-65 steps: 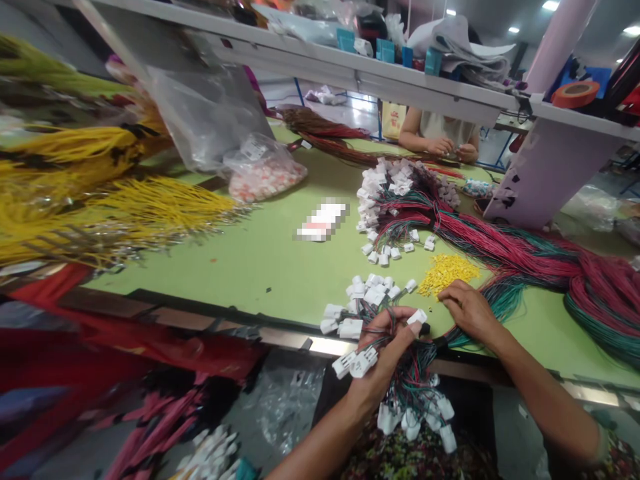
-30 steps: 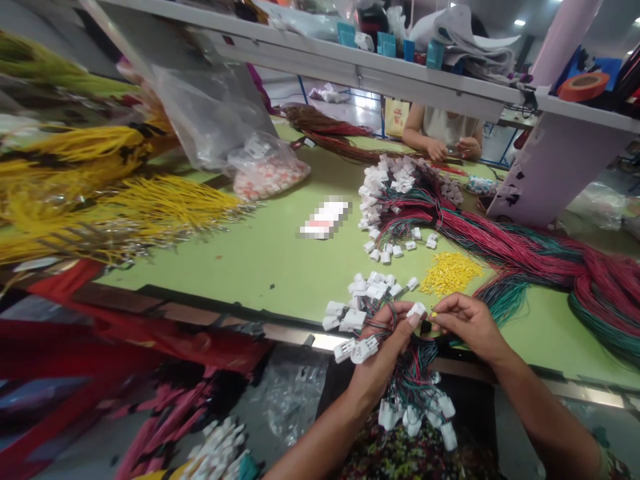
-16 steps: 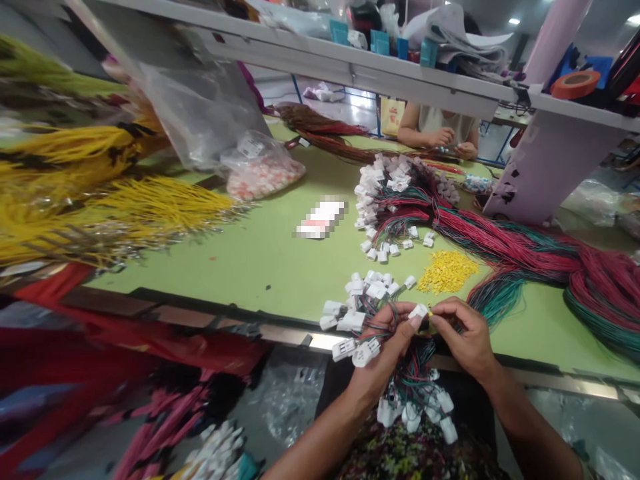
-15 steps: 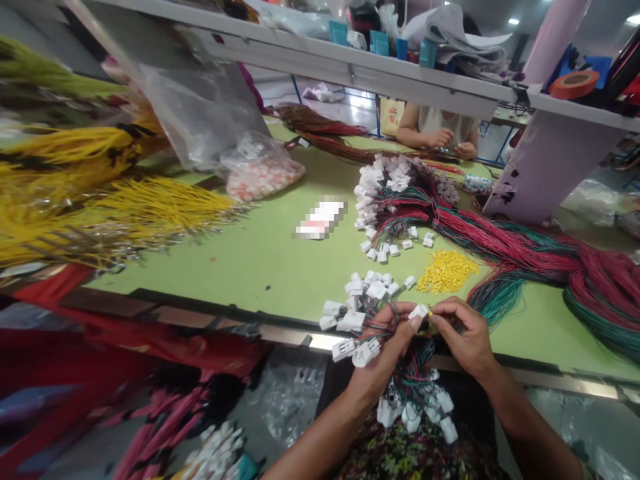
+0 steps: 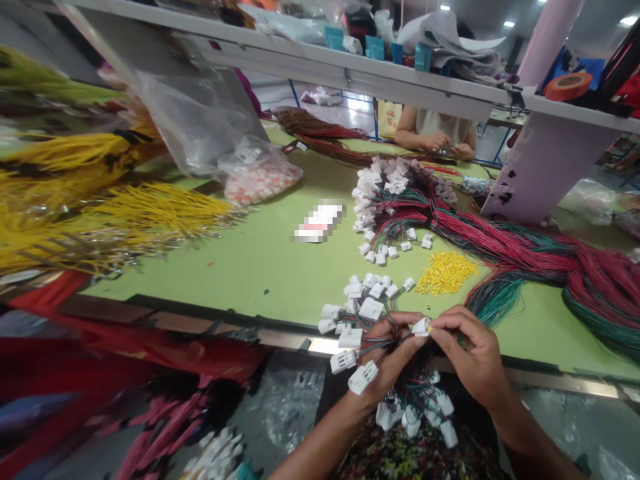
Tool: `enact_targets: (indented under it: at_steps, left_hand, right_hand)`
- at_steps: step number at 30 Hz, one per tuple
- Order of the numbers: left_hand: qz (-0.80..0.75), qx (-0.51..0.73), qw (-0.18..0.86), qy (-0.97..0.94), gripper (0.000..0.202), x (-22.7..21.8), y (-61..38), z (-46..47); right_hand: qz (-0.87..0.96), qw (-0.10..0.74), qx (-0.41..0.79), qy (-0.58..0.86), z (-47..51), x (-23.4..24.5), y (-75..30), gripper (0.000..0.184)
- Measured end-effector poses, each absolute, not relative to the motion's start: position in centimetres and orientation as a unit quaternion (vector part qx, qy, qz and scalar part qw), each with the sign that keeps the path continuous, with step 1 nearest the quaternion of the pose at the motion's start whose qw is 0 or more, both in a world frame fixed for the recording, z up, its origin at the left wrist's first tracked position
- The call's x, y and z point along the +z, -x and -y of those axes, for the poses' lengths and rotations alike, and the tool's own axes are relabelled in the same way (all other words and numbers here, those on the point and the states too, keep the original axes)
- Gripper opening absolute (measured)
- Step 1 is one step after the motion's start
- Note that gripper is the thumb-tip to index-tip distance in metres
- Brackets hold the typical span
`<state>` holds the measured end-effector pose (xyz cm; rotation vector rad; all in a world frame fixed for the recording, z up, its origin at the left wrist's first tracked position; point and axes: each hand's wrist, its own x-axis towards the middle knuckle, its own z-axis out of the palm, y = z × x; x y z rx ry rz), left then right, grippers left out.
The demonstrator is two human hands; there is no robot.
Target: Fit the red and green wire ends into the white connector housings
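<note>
My left hand [image 5: 387,357] is closed round a bunch of red and green wires ending in white plastic connectors [image 5: 363,377], and pinches one white connector [image 5: 421,326] at its fingertips. My right hand [image 5: 473,353] pinches against that same connector from the right; a tiny yellow piece seems to sit at its fingertips. More white connectors [image 5: 367,297] lie on the green table [image 5: 270,260] just beyond my hands. A small heap of yellow pieces [image 5: 447,273] lies to the right of them.
A long bundle of red and green wires [image 5: 525,250] with white connectors [image 5: 387,190] crosses the table's right side. Yellow wire bundles [image 5: 125,213] and plastic bags [image 5: 260,173] fill the left. Another person's hands [image 5: 443,143] work at the far edge under a shelf [image 5: 350,67].
My right hand came off the table by the yellow heap, lifted to the connector in my left fingertips and now presses against it. My left hand has kept its hold on the wire bunch.
</note>
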<state>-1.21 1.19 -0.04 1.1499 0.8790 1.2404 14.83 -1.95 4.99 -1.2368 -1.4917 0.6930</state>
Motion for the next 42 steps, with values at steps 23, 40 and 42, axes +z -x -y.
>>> enact_targets:
  at_steps: [23,40,42]
  left_hand:
    - [-0.371,0.547,0.528,-0.533,0.013,1.5,1.0,-0.4]
    - [-0.363,0.529,0.531,-0.553,0.018,1.4,0.5,-0.7]
    - [-0.348,0.539,0.555,-0.53,0.026,1.5,0.6,-0.9]
  right_hand:
    - [0.409,0.551,0.543,0.483,1.6,4.2,-14.6,0.025]
    - [0.593,0.459,0.381,0.541,2.0,5.1,-16.2,0.015]
    - [0.649,0.419,0.323,0.546,2.8,5.4,-17.2,0.006]
